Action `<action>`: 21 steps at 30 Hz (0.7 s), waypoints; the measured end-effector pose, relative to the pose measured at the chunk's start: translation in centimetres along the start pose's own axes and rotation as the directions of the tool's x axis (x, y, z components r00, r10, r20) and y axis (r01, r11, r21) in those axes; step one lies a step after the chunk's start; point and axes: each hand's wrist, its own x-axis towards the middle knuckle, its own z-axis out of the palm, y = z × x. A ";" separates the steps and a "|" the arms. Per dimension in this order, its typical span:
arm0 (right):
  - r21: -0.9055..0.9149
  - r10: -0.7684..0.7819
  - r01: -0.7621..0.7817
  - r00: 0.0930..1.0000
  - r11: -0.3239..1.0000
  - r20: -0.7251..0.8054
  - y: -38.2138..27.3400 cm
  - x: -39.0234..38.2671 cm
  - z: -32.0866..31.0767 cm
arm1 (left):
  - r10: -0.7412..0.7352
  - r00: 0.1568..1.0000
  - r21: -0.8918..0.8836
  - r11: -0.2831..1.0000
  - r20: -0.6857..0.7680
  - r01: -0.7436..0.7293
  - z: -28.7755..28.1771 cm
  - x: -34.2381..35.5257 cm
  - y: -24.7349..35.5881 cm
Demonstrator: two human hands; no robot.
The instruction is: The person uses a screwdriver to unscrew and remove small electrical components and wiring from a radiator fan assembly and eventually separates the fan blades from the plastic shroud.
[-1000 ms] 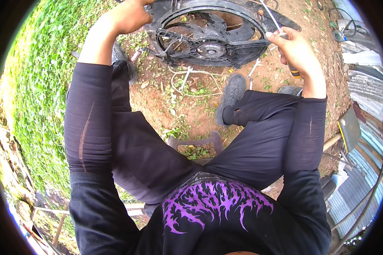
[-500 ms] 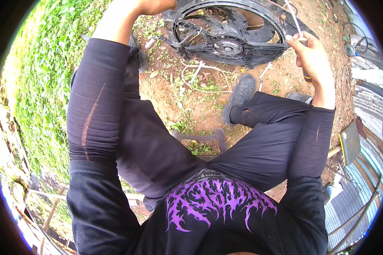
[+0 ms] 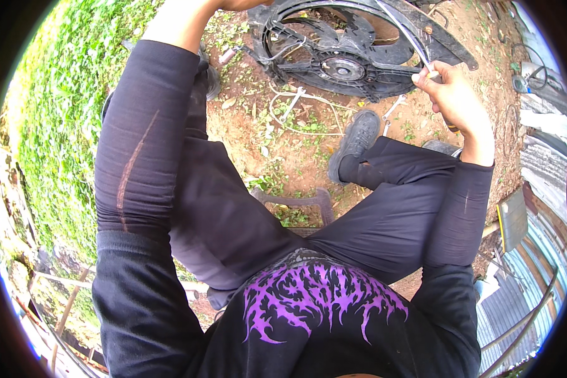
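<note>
A black radiator fan (image 3: 343, 68) with a ring-shaped shroud stands tilted on the ground in front of me. My right hand (image 3: 450, 94) is closed around a screwdriver (image 3: 416, 44), whose pale shaft slants up and left across the right side of the shroud. The dark handle is mostly hidden in my palm. At the top edge of the view, my left hand (image 3: 240, 4) is beside the upper left of the shroud. Its fingers are largely cut off, so its grip on the fan does not show.
On the dirt lie a wrench (image 3: 292, 104), a thin pale cable (image 3: 309, 133) and another wrench (image 3: 394, 108) near my shoe (image 3: 358, 142). Grass (image 3: 63, 138) borders the left. Corrugated metal sheets (image 3: 516, 302) and a dark yellow-edged panel (image 3: 512, 220) are at the right.
The screwdriver's shaft has swung left and now crosses the shroud. My right hand has shifted slightly left and down. The fan and my left hand have moved a little to the right.
</note>
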 end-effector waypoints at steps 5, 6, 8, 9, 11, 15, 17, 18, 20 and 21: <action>0.078 -0.084 0.079 0.995 0.994 0.058 0.0 -0.2 0.1 | 0.044 0.999 -0.047 0.998 -0.031 -0.046 -0.9 -1.4 0.9; 0.092 -0.079 0.071 0.993 0.993 0.085 -0.2 -0.2 0.2 | 0.040 0.999 -0.054 0.998 -0.018 -0.041 -1.1 -1.5 1.1; 0.052 -0.063 0.058 0.993 0.997 0.104 -0.1 -0.1 0.3 | 0.013 1.000 -0.043 0.999 0.006 -0.013 -1.0 -1.2 1.0; -0.001 -0.053 0.053 0.994 0.999 0.095 0.2 0.1 0.4 | -0.002 1.000 -0.038 0.999 0.017 0.002 -1.0 -1.0 0.8; -0.055 -0.049 0.055 0.995 0.997 0.091 0.3 0.2 0.4 | -0.001 1.000 -0.019 1.000 0.002 0.001 -0.4 -0.4 0.3; 0.041 -0.087 0.082 0.989 0.996 0.121 -0.1 0.0 0.2 | 0.015 1.000 0.003 1.000 0.008 -0.015 -0.4 -0.1 0.1; 0.088 -0.106 0.095 0.986 0.992 0.131 -0.2 0.1 0.4 | 0.029 1.000 -0.033 0.999 0.001 -0.029 -1.1 -1.2 0.9; 0.088 -0.113 0.102 0.984 0.991 0.134 -0.2 0.2 0.6 | 0.036 0.999 -0.051 0.998 -0.004 -0.036 -1.4 -1.6 1.3; -0.072 -0.126 0.134 0.986 0.988 0.108 -0.1 0.1 1.2 | 0.019 1.000 -0.040 0.999 -0.005 -0.020 -0.9 -1.0 1.0; -0.231 -0.135 0.150 0.988 0.961 0.081 0.1 -0.1 1.8 | 0.010 1.000 -0.034 0.999 -0.006 -0.011 -0.8 -0.9 0.8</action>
